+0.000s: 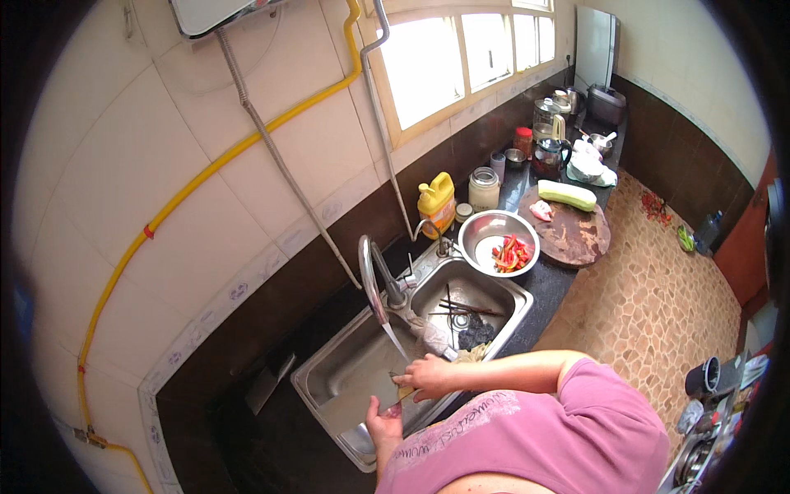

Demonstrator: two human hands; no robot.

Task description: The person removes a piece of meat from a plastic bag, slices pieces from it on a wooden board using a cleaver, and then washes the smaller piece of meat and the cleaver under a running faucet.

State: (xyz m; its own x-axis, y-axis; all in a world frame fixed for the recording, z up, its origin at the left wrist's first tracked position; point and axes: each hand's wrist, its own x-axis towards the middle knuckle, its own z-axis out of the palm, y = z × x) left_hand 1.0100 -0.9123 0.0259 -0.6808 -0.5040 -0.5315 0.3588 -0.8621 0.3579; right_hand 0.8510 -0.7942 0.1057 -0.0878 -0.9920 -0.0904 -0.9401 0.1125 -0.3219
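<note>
My right hand is over the left sink basin, with its fingers closed around a small yellowish-brown thing that they mostly hide. My left hand is just below it, thumb raised and fingertips close to the same thing; whether it grips it I cannot tell. A dull grey flat area stretches left from the hands, and I cannot tell if it is a blade or water. Water runs from the curved faucet in a stream that falls beside my right fingers.
The right basin holds dark sticks and a scouring pad. Beside it stand a steel bowl of cut red peppers and a round chopping board with a peeled gourd. A yellow detergent bottle stands behind.
</note>
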